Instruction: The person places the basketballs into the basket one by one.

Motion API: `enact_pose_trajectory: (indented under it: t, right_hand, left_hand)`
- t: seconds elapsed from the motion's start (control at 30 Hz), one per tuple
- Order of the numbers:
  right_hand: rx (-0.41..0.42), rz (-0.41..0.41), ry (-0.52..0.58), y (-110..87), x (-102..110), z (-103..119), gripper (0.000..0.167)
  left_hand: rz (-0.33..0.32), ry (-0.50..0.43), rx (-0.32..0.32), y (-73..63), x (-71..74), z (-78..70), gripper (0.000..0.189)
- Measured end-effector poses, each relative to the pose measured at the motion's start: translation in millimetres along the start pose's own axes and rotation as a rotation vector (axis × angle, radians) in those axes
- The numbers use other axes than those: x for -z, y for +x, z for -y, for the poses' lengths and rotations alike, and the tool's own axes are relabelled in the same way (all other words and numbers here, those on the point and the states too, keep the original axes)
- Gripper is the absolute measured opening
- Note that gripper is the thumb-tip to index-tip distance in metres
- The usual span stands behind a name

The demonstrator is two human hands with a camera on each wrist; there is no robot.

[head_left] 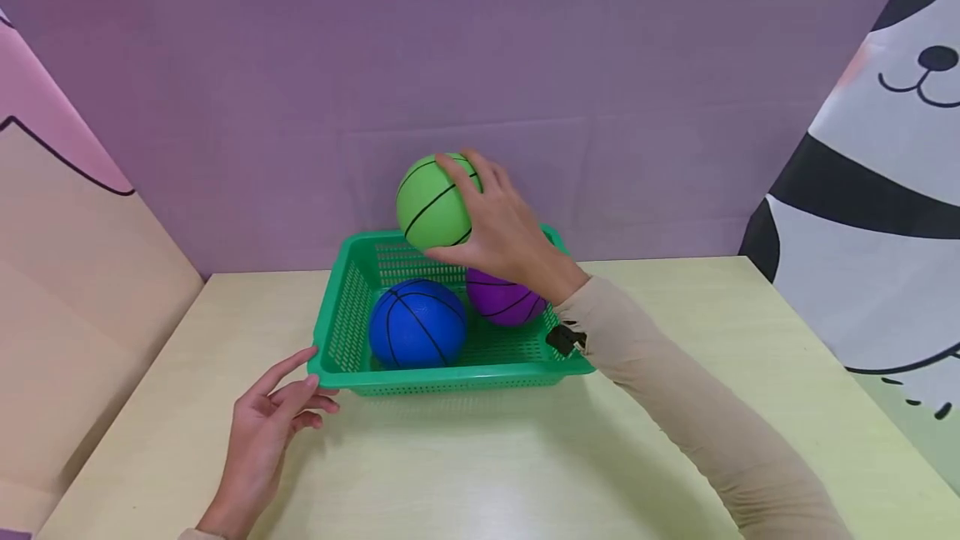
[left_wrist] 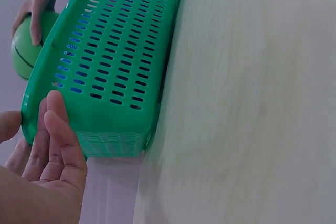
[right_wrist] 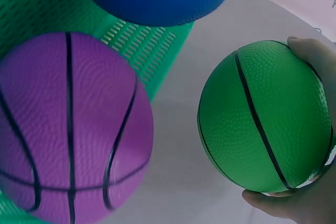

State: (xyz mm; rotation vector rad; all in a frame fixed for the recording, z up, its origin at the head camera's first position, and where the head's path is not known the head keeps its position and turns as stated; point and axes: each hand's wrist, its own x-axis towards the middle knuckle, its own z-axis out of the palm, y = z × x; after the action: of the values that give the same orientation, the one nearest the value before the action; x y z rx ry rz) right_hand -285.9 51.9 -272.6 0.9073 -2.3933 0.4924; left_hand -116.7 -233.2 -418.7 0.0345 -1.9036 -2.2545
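Note:
A green toy basketball with black lines is held by my right hand above the back part of a green plastic basket. In the right wrist view, fingers and thumb curve round one side of the green ball. Inside the basket sit a blue ball at the left and a purple ball at the right, partly hidden by my right hand. My left hand is at the basket's front left corner. In the left wrist view, its thumb and fingers pinch the basket's rim.
The basket stands on a pale wooden table. Behind it hangs a purple cloth backdrop. A panda picture covers the right side, and a pink and beige panel stands at the left. A small black object is at my right wrist.

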Motion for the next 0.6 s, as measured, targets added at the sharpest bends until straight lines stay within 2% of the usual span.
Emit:
enact_pose_trajectory:
  t: [0.17, 0.6]
  right_hand:
    - [-0.009, 0.054, 0.022, 8.4, -11.9, 4.7, 0.106]
    - [-0.041, 0.157, 0.13, 33.9, -43.1, 24.8, 0.105]
  left_hand:
    - [0.015, -0.012, -0.016, 0.9, -1.3, 1.4, 0.043]
    - [0.005, 0.005, -0.016, -1.6, -1.6, -1.4, 0.043]
